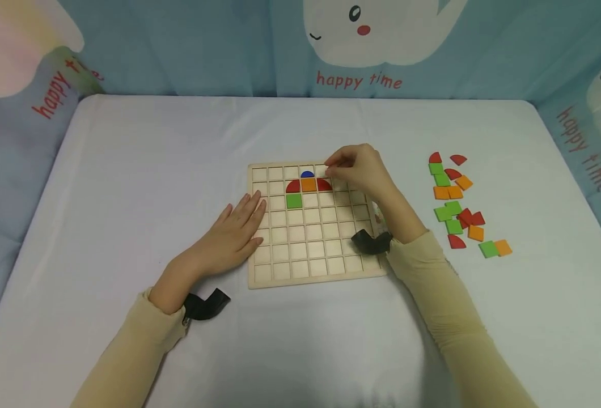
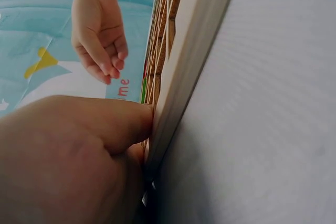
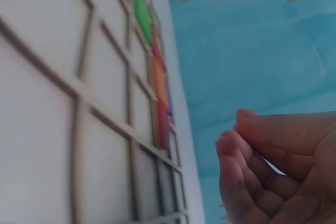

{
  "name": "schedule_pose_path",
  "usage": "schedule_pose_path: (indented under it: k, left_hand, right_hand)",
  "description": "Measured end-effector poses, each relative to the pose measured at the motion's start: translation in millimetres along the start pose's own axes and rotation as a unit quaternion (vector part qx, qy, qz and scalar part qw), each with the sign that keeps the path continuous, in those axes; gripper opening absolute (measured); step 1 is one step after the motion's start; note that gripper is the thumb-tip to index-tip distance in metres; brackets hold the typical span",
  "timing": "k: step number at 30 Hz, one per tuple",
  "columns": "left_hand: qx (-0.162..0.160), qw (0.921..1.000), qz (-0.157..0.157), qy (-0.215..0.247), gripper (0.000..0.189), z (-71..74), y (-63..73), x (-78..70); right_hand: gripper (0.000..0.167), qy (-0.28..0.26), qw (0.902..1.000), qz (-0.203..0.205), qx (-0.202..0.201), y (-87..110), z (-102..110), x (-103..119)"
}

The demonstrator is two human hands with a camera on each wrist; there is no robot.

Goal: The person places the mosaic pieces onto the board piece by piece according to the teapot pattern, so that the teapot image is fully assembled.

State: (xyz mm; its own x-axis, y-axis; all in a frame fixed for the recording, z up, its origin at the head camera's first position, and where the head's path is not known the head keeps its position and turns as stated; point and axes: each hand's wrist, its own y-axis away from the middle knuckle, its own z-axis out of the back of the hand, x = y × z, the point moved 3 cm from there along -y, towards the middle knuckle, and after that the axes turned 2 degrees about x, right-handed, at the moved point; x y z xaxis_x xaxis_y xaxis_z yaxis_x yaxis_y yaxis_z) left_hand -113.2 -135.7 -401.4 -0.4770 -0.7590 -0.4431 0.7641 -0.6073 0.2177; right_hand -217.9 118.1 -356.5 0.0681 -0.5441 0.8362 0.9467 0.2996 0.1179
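A light wooden grid board (image 1: 314,233) lies on the table. In its upper rows sit a blue rounded piece (image 1: 307,174), a left red quarter-round piece (image 1: 292,186), an orange square (image 1: 308,185), a right red quarter-round piece (image 1: 324,185) and a green square (image 1: 293,200). My left hand (image 1: 231,235) rests with fairly straight fingers on the board's left edge; its thumb touches the rim in the left wrist view. Above the upper right cells hovers my right hand (image 1: 362,167), fingers loosely bent. No piece shows between its thumb and fingers (image 3: 231,171) in the right wrist view.
Loose red, orange and green pieces (image 1: 453,226) lie scattered on the white table (image 1: 127,158), right of the board. Black straps (image 1: 206,305) hang at both wrists. A blue curtain (image 1: 203,45) with printed figures stands behind the table's far edge.
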Motion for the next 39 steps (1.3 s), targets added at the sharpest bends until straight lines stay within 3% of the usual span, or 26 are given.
schedule_pose_path:
  k: [5, 10, 18, 25, 36, 39]
  left_hand:
    - [0.001, 1.0000, 0.003, 0.005, 0.066, -3.7, 2.5, 2.2]
    - [-0.002, 1.0000, -0.003, 0.008, 0.065, -0.4, 1.0, 0.2]
    - [-0.008, 0.9998, -0.010, 0.016, 0.065, -5.0, -3.6, -0.5]
    - [-0.010, 0.9999, 0.002, 0.000, 0.066, -5.9, 3.0, 2.8]
    - [-0.009, 0.9998, -0.005, 0.017, 0.065, -4.9, 5.6, 1.1]
    - [-0.010, 0.9998, -0.005, 0.014, 0.065, -5.7, 3.6, 1.3]
  right_hand:
    - [0.018, -0.032, 0.9994, 0.007, -0.015, 8.5, 15, 2]
    - [0.022, -0.023, 0.9990, 0.009, -0.039, 23.3, 43, -6]
    - [0.034, 0.049, 0.9924, -0.080, -0.080, 76.1, 97, -49]
    - [0.040, 0.041, 0.9845, -0.133, -0.107, 112.3, 126, -84]
    - [0.045, 0.147, 0.9686, -0.188, -0.069, 123.7, 142, -119]
    - [0.043, 0.153, 0.9652, -0.205, -0.054, 125.2, 144, -129]
